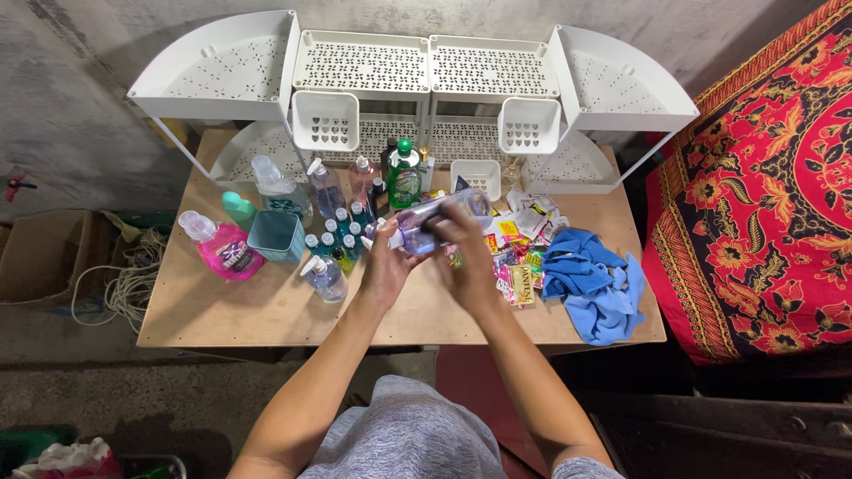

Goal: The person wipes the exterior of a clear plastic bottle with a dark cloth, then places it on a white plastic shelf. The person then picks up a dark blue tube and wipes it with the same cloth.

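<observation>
From the head view, I hold a clear purple-tinted bottle [437,222] on its side above the middle of the table [266,310]. My left hand [388,263] wraps its pump end from below, fingers closed around it. My right hand [463,257] lies over its body, fingers curled on top, closed on it too.

To the left of my hands the table is crowded: a pump bottle [325,277] stands just beside my left wrist, a cluster of small capped bottles [339,239] lies behind it, then a teal cup [276,236] and a pink bottle [224,248] nearer the left edge. Behind these stand taller clear bottles [302,188] and a green bottle [405,176], close to the white rack [417,66] along the far edge.

To the right, bright sachets [516,257] lie touching my right hand's side, and a blue cloth [593,282] reaches nearly to the right edge.

Bare wood shows along the near edge, widest at the near left corner, and a narrow strip under my forearms. Past the right edge hangs a red patterned cloth [763,204].
</observation>
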